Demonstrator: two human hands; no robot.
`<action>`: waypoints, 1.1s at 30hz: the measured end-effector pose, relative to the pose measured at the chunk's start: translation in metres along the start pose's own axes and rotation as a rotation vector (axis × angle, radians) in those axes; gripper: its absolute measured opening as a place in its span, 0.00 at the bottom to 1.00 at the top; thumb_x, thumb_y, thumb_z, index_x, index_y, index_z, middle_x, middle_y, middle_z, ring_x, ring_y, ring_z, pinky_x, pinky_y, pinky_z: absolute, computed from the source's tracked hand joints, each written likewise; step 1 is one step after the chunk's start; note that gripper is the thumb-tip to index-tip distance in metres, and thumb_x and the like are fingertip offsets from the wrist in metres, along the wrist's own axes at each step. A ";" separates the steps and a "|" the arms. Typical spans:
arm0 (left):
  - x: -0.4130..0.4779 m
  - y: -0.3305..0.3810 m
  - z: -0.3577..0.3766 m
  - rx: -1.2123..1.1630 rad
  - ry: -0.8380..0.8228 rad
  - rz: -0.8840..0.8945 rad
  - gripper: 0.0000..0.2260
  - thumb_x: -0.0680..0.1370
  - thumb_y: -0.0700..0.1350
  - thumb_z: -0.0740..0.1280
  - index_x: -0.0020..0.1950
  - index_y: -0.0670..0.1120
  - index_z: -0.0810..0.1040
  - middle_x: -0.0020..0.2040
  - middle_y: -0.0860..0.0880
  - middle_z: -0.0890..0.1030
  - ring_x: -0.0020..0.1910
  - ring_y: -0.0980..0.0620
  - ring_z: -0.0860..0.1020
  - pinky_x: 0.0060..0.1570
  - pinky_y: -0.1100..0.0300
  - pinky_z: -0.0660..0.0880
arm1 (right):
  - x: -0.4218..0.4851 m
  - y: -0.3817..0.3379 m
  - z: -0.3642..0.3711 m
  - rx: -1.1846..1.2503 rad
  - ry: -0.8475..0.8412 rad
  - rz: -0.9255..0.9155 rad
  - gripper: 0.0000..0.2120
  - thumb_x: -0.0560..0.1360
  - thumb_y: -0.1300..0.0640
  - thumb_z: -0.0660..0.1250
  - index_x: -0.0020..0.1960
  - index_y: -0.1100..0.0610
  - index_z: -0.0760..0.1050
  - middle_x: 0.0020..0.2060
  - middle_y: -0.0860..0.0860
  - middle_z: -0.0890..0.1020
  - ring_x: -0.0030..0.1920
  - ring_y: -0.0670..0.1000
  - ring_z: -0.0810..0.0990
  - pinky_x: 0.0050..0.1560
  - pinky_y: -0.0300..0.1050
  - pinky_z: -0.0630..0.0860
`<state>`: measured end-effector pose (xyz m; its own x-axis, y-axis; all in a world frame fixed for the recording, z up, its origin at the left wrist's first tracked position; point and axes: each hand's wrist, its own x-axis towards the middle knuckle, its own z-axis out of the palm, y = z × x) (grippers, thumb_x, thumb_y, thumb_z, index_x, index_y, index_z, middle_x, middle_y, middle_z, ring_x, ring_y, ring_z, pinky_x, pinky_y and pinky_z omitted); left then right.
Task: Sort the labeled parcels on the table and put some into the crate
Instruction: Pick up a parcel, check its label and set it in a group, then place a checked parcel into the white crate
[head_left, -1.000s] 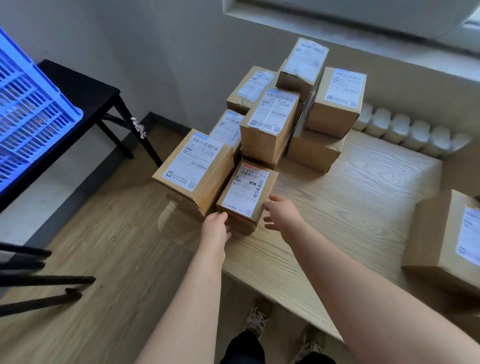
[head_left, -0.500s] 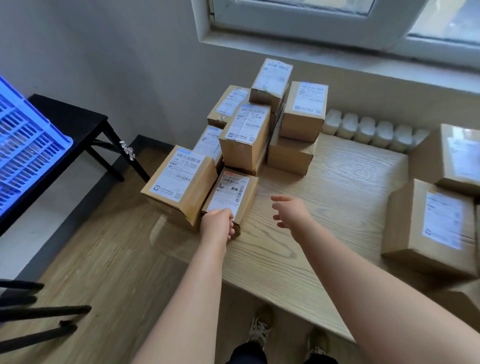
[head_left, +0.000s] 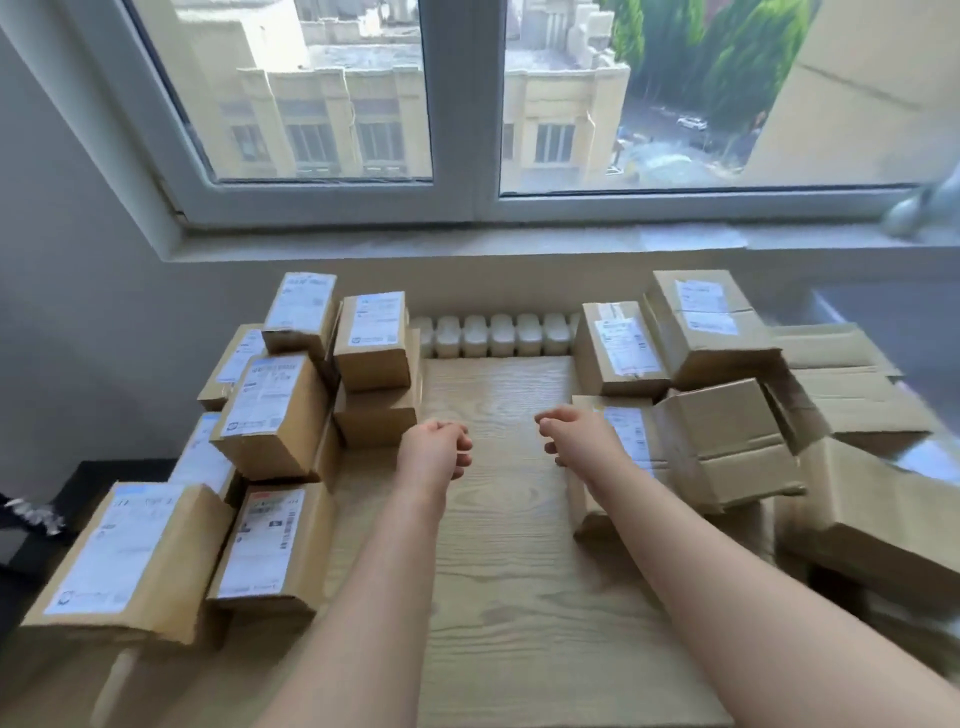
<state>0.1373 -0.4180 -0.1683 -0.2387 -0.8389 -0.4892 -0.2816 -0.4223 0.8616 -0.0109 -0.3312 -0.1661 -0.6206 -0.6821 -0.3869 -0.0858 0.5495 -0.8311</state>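
Brown cardboard parcels with white labels stand in two heaps on the wooden table (head_left: 498, 597). The left heap (head_left: 275, 415) is stacked several high; a red-striped labelled parcel (head_left: 267, 545) lies at its front beside a larger one (head_left: 124, 556). The right heap (head_left: 727, 431) is looser, with tilted boxes. My left hand (head_left: 434, 454) hovers over the bare middle strip, fingers loosely curled, holding nothing. My right hand (head_left: 576, 434) hangs just left of a labelled parcel (head_left: 631, 436) in the right heap, fingers apart and empty. The crate is out of view.
A white radiator (head_left: 498, 335) runs behind the table under a wide window (head_left: 467, 104) and its sill. A black side table (head_left: 31, 519) shows at the lower left edge. Wall on the left.
The view has swung up and right from the left heap to the whole table. My left hand has come off the red-striped parcel; both hands now hover over the middle.
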 end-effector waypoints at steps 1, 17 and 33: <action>-0.001 0.007 0.014 0.009 -0.027 0.017 0.08 0.79 0.33 0.60 0.48 0.41 0.79 0.39 0.46 0.78 0.33 0.50 0.75 0.36 0.59 0.72 | 0.001 -0.002 -0.016 -0.004 0.028 -0.017 0.08 0.79 0.58 0.63 0.49 0.48 0.80 0.44 0.45 0.81 0.51 0.53 0.81 0.58 0.54 0.78; -0.037 0.012 0.218 0.310 -0.420 0.026 0.04 0.82 0.40 0.62 0.52 0.46 0.76 0.51 0.46 0.77 0.51 0.46 0.77 0.54 0.51 0.77 | 0.028 0.060 -0.205 -0.244 0.498 0.039 0.21 0.81 0.55 0.63 0.73 0.56 0.72 0.68 0.57 0.76 0.68 0.58 0.73 0.68 0.51 0.70; -0.046 0.005 0.217 0.165 -0.345 0.061 0.08 0.81 0.47 0.67 0.57 0.47 0.82 0.47 0.55 0.80 0.47 0.55 0.76 0.53 0.56 0.72 | 0.015 0.065 -0.201 -0.139 0.315 0.026 0.19 0.81 0.52 0.63 0.71 0.51 0.73 0.61 0.51 0.81 0.59 0.53 0.77 0.56 0.48 0.73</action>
<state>-0.0545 -0.3071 -0.1703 -0.5503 -0.6839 -0.4790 -0.3964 -0.2909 0.8707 -0.1823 -0.2084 -0.1454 -0.8322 -0.4963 -0.2472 -0.1586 0.6403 -0.7516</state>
